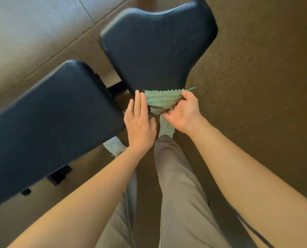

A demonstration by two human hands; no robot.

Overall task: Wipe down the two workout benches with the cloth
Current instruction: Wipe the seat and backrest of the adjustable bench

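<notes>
I see beige trousers (181,203) and pale shoes (114,144) on a speckled brown floor (256,86), with grey tiles (32,33) at upper left

The far bench (158,51) and the near left bench (47,126) are showing dark vinyl-like padding, finely pebbled and catching a soft sheen. The cloth (160,100) is looking like a ribbed green weave, matt, with a zigzag-cut edge. The floor (256,68) on the right is looking grainy, speckled and matt, while the far left tiles (32,24) are giving a smoother, faint gloss.
</notes>
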